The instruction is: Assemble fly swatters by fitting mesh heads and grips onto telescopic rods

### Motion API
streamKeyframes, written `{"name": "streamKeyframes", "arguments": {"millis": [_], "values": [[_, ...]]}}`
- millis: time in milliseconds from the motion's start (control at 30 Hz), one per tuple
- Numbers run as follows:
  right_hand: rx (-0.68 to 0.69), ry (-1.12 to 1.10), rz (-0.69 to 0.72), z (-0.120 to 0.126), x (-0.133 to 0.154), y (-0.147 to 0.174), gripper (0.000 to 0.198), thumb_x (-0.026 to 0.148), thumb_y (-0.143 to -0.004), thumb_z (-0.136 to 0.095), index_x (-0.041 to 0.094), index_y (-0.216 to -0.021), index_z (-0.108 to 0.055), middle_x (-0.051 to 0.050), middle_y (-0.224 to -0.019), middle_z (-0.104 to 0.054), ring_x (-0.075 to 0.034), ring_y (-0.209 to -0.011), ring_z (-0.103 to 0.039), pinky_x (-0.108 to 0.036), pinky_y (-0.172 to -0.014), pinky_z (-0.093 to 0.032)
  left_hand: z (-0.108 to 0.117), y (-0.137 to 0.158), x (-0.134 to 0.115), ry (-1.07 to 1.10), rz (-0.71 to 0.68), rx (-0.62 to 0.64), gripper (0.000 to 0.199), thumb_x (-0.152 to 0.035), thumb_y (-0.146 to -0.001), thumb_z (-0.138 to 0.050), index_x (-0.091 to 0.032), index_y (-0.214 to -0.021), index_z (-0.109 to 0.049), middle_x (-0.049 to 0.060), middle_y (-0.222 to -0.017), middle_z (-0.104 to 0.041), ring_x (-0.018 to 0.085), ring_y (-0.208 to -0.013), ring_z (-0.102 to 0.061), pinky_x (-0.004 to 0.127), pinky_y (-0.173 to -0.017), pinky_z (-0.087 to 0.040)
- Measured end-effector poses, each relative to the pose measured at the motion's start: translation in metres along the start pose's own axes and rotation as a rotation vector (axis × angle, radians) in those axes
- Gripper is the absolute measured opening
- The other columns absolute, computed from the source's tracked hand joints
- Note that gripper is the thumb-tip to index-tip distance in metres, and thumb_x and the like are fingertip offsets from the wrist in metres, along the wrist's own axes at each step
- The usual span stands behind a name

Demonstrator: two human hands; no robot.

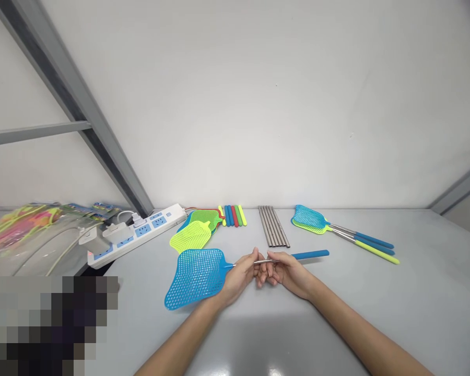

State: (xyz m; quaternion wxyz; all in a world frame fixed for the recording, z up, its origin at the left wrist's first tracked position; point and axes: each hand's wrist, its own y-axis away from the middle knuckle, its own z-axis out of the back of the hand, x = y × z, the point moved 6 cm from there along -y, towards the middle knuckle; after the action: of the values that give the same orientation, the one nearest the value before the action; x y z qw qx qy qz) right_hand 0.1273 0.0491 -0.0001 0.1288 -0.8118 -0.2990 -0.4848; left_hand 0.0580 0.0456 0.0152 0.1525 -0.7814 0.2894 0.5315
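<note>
Both my hands grip one blue fly swatter (pixel 198 277) just above the table's front half. My left hand (pixel 241 274) is closed round the thin metal rod near the blue mesh head. Farther along the same rod, my right hand (pixel 288 269) is closed close to the blue handle grip (pixel 311 255), which sticks out to the right. The fingertips of the two hands nearly meet in the middle, and the swatter lies almost level. Beyond my hands lies a row of metal rods (pixel 273 227).
Behind lie loose mesh heads (pixel 191 236) and several coloured grips (pixel 232 215). Whole swatters (pixel 352 233) are stacked at the right on the grey table (pixel 415 308). A power strip (pixel 141 232) with plugs and bagged goods (pixel 27 235) are at the left; a wall stands behind.
</note>
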Motion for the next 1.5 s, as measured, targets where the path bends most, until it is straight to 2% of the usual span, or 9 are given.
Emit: {"name": "streamKeyframes", "arguments": {"millis": [133, 233, 400, 633, 867, 1233, 1500], "values": [[-0.012, -0.04, -0.004, -0.001, -0.001, 0.0, 0.052, 0.054, -0.077, -0.03, 0.012, -0.056, -0.052, -0.007, -0.056, -0.056, -0.014, -0.056, -0.053, -0.024, -0.051, -0.029, 0.003, 0.0, 0.003, -0.002, 0.011, -0.035, 0.048, -0.053, -0.077, -0.028, -0.013, -0.065, -0.052, 0.004, -0.059, -0.053, 0.015, -0.061, -0.054, 0.023, -0.05, -0.033], [-0.025, -0.044, 0.007, -0.001, 0.0, -0.001, 0.054, 0.056, -0.076, -0.029, 0.012, -0.056, -0.053, -0.005, -0.053, -0.054, -0.012, -0.052, -0.049, -0.024, -0.051, -0.028, 0.003, 0.0, 0.003, 0.014, 0.006, -0.049, 0.056, -0.059, -0.074, -0.022, -0.013, -0.063, -0.053, 0.004, -0.058, -0.051, 0.014, -0.058, -0.052, 0.023, -0.052, -0.033], [-0.033, -0.072, 0.002, 0.001, 0.003, 0.0, 0.045, 0.049, -0.077, -0.036, 0.012, -0.059, -0.053, -0.005, -0.06, -0.054, -0.01, -0.05, -0.044, -0.024, -0.05, -0.026, 0.005, 0.0, 0.0, 0.128, 0.01, -0.061, 0.065, -0.062, -0.073, -0.013, -0.012, -0.068, -0.056, 0.005, -0.06, -0.052, 0.012, -0.052, -0.047, 0.023, -0.05, -0.032], [-0.089, -0.134, 0.004, 0.012, 0.0, 0.0, 0.032, 0.033, -0.078, -0.042, 0.012, -0.056, -0.053, 0.0, -0.053, -0.043, -0.009, -0.048, -0.041, -0.024, -0.05, -0.026, 0.011, 0.0, 0.0, 0.258, -0.052, -0.068, 0.076, -0.064, -0.071, -0.005, -0.01, -0.076, -0.058, 0.008, -0.061, -0.054, 0.013, -0.053, -0.046, 0.025, -0.05, -0.033], [-0.102, -0.136, 0.013, 0.014, -0.001, 0.0, 0.032, 0.031, -0.078, -0.042, 0.012, -0.055, -0.053, 0.0, -0.052, -0.043, -0.009, -0.047, -0.041, -0.025, -0.05, -0.025, 0.015, -0.001, 0.004, 0.231, -0.042, -0.123, 0.066, -0.06, -0.074, -0.015, -0.01, -0.076, -0.058, 0.007, -0.061, -0.054, 0.012, -0.051, -0.045, 0.024, -0.05, -0.033], [-0.056, -0.166, -0.014, 0.011, 0.001, 0.002, 0.032, 0.028, -0.079, -0.04, 0.011, -0.056, -0.054, -0.002, -0.058, -0.045, -0.01, -0.05, -0.042, -0.027, -0.052, -0.025, 0.006, 0.003, -0.005, 0.218, -0.105, -0.056, 0.067, -0.058, -0.076, -0.011, -0.01, -0.078, -0.058, 0.007, -0.06, -0.053, 0.014, -0.055, -0.045, 0.026, -0.052, -0.033], [-0.049, -0.177, -0.025, 0.012, -0.001, 0.002, 0.032, 0.029, -0.078, -0.039, 0.011, -0.056, -0.055, -0.001, -0.052, -0.042, -0.011, -0.05, -0.042, -0.027, -0.054, -0.026, 0.01, 0.002, 0.0, 0.158, -0.117, -0.119, 0.064, -0.06, -0.075, -0.013, -0.012, -0.065, -0.055, 0.005, -0.057, -0.05, 0.012, -0.052, -0.043, 0.025, -0.053, -0.033]]}}
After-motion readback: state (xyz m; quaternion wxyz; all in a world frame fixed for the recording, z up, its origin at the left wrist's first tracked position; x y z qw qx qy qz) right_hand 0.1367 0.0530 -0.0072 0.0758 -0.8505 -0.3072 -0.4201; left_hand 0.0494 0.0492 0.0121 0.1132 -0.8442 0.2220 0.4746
